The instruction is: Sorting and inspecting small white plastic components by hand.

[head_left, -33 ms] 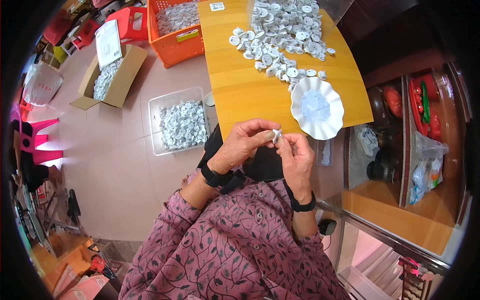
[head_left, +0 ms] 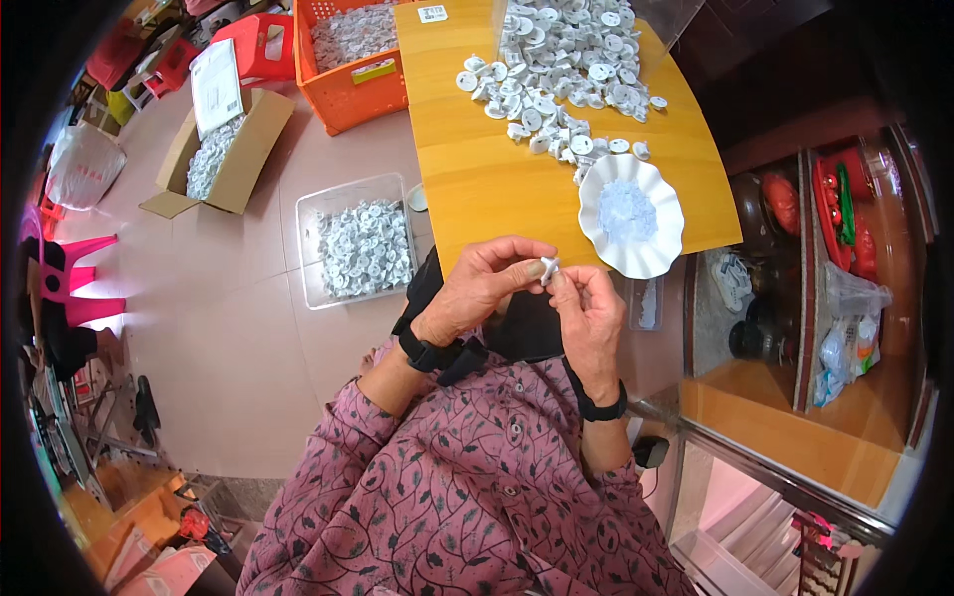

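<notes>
Between my fingertips, just off the near edge of the wooden table [head_left: 477,199], is a small white plastic part [head_left: 549,268]. My left hand [head_left: 485,283] pinches it between thumb and finger. My right hand [head_left: 589,316] is closed against its other side, and I cannot make out whether a second tiny piece sits in those fingers. A white scalloped dish [head_left: 664,254] holding small clear bluish pieces [head_left: 626,209] stands on the table just beyond my right hand. Behind it spreads a heap of similar white round parts [head_left: 571,70].
A clear bin [head_left: 306,288] of white parts stands on the floor at left. Farther off are an open cardboard box [head_left: 253,164] and an orange crate [head_left: 353,94], both holding parts. Shelves [head_left: 803,298] rise at right. A small clear tray [head_left: 646,303] lies below the table edge.
</notes>
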Available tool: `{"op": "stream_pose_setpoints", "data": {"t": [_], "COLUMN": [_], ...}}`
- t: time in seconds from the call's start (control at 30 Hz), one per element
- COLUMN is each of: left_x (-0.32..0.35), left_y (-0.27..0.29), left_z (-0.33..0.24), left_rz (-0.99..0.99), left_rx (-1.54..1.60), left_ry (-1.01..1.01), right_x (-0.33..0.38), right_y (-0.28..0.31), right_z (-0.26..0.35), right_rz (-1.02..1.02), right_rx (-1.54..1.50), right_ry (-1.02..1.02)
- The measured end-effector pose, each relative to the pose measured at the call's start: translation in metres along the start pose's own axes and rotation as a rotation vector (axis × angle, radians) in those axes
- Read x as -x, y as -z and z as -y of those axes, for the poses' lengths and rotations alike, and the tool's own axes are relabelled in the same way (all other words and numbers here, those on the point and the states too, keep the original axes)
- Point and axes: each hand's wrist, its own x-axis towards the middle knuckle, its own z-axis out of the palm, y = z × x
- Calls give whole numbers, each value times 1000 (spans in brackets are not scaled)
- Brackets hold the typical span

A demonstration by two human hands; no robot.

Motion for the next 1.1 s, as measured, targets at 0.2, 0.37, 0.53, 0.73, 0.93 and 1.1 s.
{"op": "stream_pose_setpoints", "data": {"t": [0.2,0.37,0.53,0.73,0.93,1.1], "left_x": [11,26,45,54,48,20], "left_y": [28,74,138,208,177,106], "left_z": [-13,-18,-7,24,10,-23], "left_rz": [-210,-486,-790,-1017,-1097,-838], "left_rx": [-81,-75,122,186,91,-235], "left_ry": [-136,-261,-350,-274,-243,-386], "right_x": [-9,-21,-29,-34,-31,-30], "right_y": [4,28,35,33,34,32], "right_z": [-11,-33,-38,-43,-50,-51], "right_rz": [-43,-182,-176,-125,-130,-153], "right_rx": [256,666,902,979,885,804], "right_ry": [195,294,292,301,327,334]}}
